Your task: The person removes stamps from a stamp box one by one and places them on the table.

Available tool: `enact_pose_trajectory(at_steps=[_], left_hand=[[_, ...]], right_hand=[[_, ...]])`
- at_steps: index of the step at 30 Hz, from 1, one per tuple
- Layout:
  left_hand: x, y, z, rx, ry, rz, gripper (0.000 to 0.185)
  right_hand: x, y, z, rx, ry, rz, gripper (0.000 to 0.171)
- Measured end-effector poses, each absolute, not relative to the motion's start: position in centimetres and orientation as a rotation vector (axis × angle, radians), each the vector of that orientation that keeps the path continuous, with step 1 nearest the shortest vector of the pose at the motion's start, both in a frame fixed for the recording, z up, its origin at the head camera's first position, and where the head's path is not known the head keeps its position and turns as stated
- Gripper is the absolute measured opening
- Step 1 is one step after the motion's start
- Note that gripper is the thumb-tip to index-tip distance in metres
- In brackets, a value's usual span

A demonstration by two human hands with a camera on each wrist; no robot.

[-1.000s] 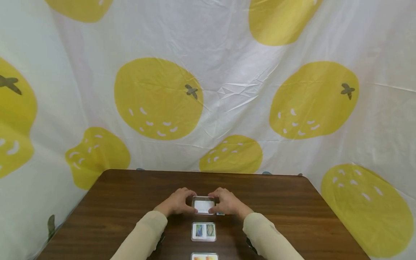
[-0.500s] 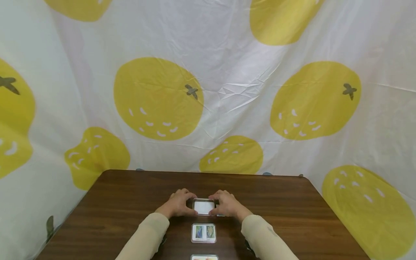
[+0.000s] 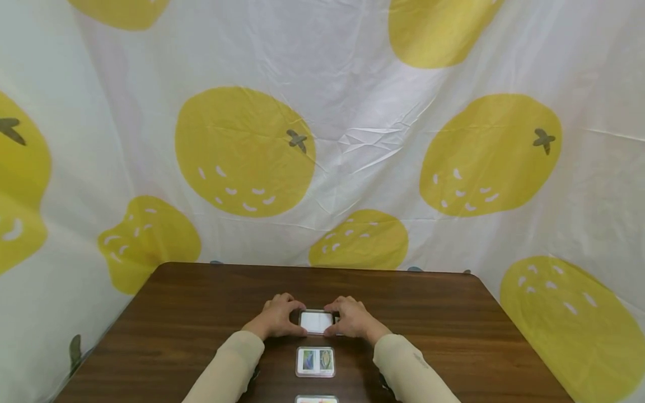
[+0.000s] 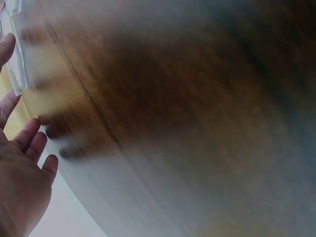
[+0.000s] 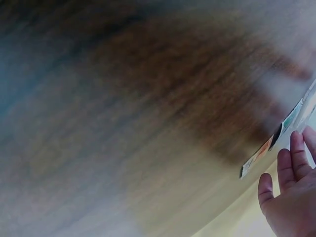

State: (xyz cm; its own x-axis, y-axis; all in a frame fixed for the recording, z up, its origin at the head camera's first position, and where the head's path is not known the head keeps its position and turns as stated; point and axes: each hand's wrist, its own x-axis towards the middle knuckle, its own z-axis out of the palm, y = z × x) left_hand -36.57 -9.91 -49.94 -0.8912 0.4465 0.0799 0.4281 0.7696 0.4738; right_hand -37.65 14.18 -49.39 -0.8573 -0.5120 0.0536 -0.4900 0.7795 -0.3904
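In the head view, a clear plastic case (image 3: 316, 322) with a white inside lies between both hands near the table's middle. My left hand (image 3: 276, 317) grips its left side, thumb at the near corner and index finger at the far one. Opposite it, my right hand (image 3: 353, 318) holds the right side the same way. The left wrist view catches the case's clear edge (image 4: 19, 64) at the fingertips, other fingers spread off it. Small printed pieces like stamps (image 5: 259, 155) lie beside the right hand's fingers in the right wrist view, mostly hidden from above.
A second clear case (image 3: 315, 361) with two small pictures lies nearer on the dark wood table (image 3: 201, 302). Another case (image 3: 316, 399) is cut off by the bottom edge of the head view. Behind the table hangs a fruit-print curtain (image 3: 353, 184).
The held case has come down slightly and sits a little closer to the picture case. Both hands moved with it, and the printed piece by the right hand is more covered.
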Motion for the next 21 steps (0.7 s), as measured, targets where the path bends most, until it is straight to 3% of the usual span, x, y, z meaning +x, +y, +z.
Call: enact_pose_trajectory(at_steps=[21], left_hand=[[-36.65,-9.89,-50.17,0.703,2.916,0.743,0.059]], right_hand=[[-37.59,14.15,-49.27,-0.832,2.919,-0.551,0.062]])
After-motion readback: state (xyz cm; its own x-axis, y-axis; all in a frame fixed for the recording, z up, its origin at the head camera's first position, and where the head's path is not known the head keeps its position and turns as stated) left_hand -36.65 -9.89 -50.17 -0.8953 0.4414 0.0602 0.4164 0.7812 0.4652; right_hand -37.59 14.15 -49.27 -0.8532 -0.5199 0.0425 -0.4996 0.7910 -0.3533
